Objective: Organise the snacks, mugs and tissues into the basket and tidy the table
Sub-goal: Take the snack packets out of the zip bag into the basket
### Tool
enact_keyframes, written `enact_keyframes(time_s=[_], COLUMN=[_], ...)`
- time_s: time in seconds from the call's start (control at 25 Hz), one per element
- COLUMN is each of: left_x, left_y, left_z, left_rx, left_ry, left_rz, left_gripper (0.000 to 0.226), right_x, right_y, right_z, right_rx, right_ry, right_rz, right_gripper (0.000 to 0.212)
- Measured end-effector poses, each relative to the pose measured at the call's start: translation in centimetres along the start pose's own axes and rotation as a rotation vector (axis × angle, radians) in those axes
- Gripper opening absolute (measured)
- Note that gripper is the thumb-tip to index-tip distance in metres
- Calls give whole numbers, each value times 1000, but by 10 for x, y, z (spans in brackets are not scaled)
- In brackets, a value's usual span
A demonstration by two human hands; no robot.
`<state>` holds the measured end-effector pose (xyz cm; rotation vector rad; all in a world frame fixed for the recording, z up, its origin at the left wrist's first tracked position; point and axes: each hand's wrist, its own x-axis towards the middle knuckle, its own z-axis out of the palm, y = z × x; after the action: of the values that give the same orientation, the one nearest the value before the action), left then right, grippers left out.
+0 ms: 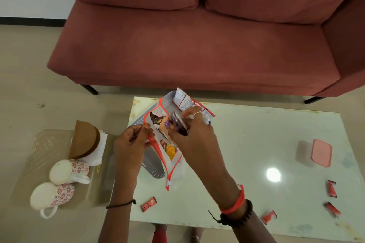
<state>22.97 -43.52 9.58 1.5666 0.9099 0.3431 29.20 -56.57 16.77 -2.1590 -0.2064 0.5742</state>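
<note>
A clear zip pouch with an orange edge [173,156] lies over the grey perforated basket [152,169] at the table's left end. My left hand [132,142] pinches the pouch's open rim. My right hand [193,134] grips a dark purple snack packet [177,122] at the pouch's mouth. Other snack packs show inside the pouch. A white and red snack packet [186,100] stands in the basket's far end. Two white mugs with red flowers [67,169] [51,195] lie on their sides on a clear tray at the left. Beside them stands a brown tissue holder [85,140] with white tissues.
Small red sachets lie on the white glossy table [256,144]: one near my left wrist [148,204], three at the right [331,188] [332,208] [269,217]. A pink-lidded box [318,153] sits at the right. A red sofa [197,45] stands behind the table.
</note>
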Motion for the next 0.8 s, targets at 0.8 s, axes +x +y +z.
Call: enact_keyframes(time_s=[0.8], left_x=[40], left_y=[-3], left_z=[-50], left_rx=[-116], left_ry=[-16], left_rz=[-88], left_gripper=[44], right_x=[199], right_y=[181], right_z=[48], right_rx=[-248], right_ry=[49], right_rz=[274], right_gripper=[45])
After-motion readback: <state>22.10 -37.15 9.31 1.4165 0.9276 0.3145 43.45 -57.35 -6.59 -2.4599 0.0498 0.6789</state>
